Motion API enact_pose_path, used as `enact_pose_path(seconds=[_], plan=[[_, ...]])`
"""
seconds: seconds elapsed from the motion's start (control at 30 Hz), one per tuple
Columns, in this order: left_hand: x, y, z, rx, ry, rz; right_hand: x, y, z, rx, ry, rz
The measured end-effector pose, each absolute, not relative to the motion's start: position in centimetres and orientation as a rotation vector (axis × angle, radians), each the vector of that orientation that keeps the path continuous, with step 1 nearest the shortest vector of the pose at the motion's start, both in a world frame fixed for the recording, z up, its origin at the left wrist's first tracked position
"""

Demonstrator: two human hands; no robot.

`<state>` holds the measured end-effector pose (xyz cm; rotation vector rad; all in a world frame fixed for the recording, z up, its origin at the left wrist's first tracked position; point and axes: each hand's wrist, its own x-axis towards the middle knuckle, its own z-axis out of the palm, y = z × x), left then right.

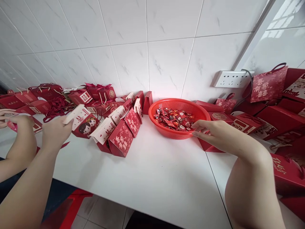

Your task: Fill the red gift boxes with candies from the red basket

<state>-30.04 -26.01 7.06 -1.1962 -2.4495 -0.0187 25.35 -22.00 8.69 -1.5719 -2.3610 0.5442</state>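
Note:
My left hand [57,128] is closed on the flap of a candy box [85,122], red below and white above with two cartoon faces, tilted at the left end of a row of boxes. The nearest box in that row is a red one [121,138] with pale lettering, standing on the table. Over the right rim of a red plastic basket [177,136] is my right hand [206,130], its fingers apart and nothing visible in them. Small wrapped candies [173,119] in red and dark wrappers fill the basket's bottom; whether my fingertips touch the rim I cannot tell.
Another person's hands [16,119] work at the far left. Red gift boxes and bags [47,92] crowd the wall side there, and more gift boxes [281,114] are piled at the right. A power strip [231,79] is on the tiled wall. The white table [154,171] has a seam.

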Motion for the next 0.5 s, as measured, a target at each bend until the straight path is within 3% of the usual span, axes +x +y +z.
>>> enact_pose_path(seconds=[0.23,0.5], plan=[[-25.6,-26.7,13.2,-1.114,-1.998,-0.859,25.3,-21.5,8.4,-1.584,-2.367,0.479],[-15.6,-15.1,16.5,-1.808,-1.768,-1.691,24.8,-20.5,7.3,-1.460,-2.404,0.382]])
